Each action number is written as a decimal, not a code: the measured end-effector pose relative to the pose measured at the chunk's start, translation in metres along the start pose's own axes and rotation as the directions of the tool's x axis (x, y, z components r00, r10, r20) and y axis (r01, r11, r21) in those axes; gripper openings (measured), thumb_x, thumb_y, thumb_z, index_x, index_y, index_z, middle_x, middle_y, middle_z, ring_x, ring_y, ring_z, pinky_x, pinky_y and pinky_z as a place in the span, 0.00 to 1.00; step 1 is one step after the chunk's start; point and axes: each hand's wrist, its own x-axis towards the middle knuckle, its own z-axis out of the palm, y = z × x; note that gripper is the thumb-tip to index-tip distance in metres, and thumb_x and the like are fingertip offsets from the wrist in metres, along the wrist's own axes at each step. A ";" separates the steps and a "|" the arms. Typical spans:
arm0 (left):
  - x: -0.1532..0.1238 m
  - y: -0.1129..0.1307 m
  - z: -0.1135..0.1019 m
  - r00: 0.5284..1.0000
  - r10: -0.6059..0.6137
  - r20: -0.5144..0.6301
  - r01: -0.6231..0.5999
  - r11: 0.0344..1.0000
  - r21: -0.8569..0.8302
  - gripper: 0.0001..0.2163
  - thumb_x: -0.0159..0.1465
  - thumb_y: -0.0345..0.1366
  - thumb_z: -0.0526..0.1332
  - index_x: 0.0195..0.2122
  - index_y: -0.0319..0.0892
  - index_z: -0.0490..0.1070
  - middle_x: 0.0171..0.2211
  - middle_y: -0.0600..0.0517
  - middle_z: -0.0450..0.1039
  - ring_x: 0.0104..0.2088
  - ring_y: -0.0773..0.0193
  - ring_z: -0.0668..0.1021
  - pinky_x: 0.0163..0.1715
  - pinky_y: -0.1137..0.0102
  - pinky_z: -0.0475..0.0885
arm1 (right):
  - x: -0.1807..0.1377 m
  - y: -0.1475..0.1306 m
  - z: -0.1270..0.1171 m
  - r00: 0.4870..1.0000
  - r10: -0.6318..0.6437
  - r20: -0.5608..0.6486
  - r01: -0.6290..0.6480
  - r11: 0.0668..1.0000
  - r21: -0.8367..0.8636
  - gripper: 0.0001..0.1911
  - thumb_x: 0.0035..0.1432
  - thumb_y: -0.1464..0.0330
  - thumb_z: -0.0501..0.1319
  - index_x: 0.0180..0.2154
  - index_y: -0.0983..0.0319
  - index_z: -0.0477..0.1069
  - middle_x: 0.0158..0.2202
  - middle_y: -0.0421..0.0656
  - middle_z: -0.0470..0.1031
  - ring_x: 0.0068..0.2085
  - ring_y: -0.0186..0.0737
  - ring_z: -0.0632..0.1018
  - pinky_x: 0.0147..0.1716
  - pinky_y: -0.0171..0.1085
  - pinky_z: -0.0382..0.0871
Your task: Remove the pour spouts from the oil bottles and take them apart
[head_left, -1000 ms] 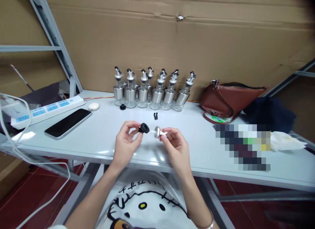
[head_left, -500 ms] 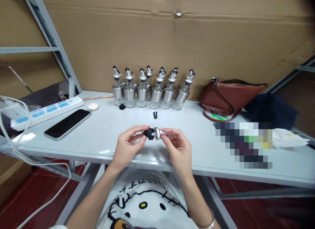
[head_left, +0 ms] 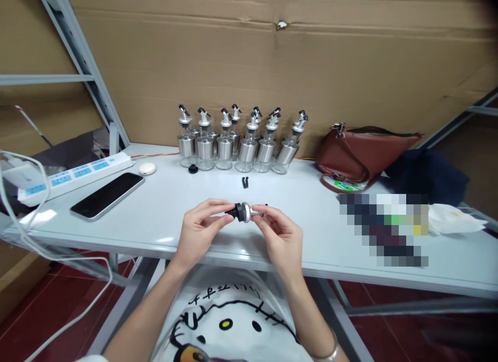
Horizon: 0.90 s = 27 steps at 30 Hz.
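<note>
Over the front of the table, my left hand (head_left: 202,228) pinches a black ribbed bottle stopper (head_left: 236,212) between thumb and fingers. My right hand (head_left: 282,235) is closed on a silver pour spout (head_left: 248,212), gripping its thin stem. The two parts lie in one line, the spout's disc up against the stopper's wide end. Behind them two small black spout levers (head_left: 245,182) lie on the table, and a black stopper piece (head_left: 193,168) rests farther back to the left. Several glass and steel oil bottles (head_left: 224,144) with silver spouts stand in rows at the back.
On the left are a phone (head_left: 108,195), a white power strip (head_left: 75,179) and a round white case (head_left: 147,168). A brown handbag (head_left: 361,152) sits at the back right, near a blurred-out item (head_left: 385,227) and a white tissue (head_left: 455,218). Cardboard (head_left: 194,51) walls the back.
The gap between the silver spout's disc and the black stopper has closed. My right hand has moved slightly left; my left hand has barely shifted.
</note>
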 end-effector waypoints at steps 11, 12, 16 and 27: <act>-0.001 -0.002 0.000 0.999 -0.005 0.049 0.008 0.998 -0.060 0.07 0.54 0.34 0.66 0.34 0.46 0.79 0.33 0.49 0.76 0.35 0.63 0.78 0.31 0.73 0.76 | 0.002 -0.002 -0.004 0.993 -0.044 0.110 0.051 0.997 -0.059 0.07 0.53 0.69 0.61 0.34 0.58 0.77 0.34 0.42 0.78 0.33 0.38 0.77 0.35 0.38 0.72; -0.001 -0.002 0.000 0.999 -0.006 0.045 0.009 0.998 -0.066 0.06 0.54 0.34 0.66 0.34 0.46 0.79 0.33 0.49 0.76 0.35 0.63 0.77 0.31 0.73 0.76 | 0.001 -0.002 -0.004 0.991 -0.056 0.121 0.064 0.996 -0.062 0.07 0.53 0.68 0.61 0.34 0.58 0.77 0.34 0.42 0.78 0.33 0.38 0.77 0.35 0.38 0.72; -0.001 0.001 0.000 0.999 0.024 0.028 -0.020 0.994 -0.109 0.07 0.52 0.35 0.67 0.33 0.46 0.79 0.28 0.50 0.75 0.30 0.66 0.76 0.29 0.73 0.75 | 0.000 -0.002 -0.005 0.986 -0.046 0.163 0.057 0.996 -0.067 0.07 0.53 0.67 0.61 0.35 0.57 0.77 0.32 0.42 0.78 0.31 0.37 0.76 0.33 0.37 0.72; -0.001 0.000 0.006 0.999 -0.021 -0.042 0.019 0.999 -0.046 0.06 0.52 0.33 0.67 0.32 0.42 0.76 0.31 0.51 0.72 0.33 0.67 0.76 0.31 0.75 0.75 | -0.005 0.004 0.005 0.982 -0.008 0.187 0.029 0.993 -0.111 0.19 0.56 0.65 0.59 0.50 0.57 0.67 0.31 0.40 0.69 0.33 0.34 0.71 0.38 0.37 0.69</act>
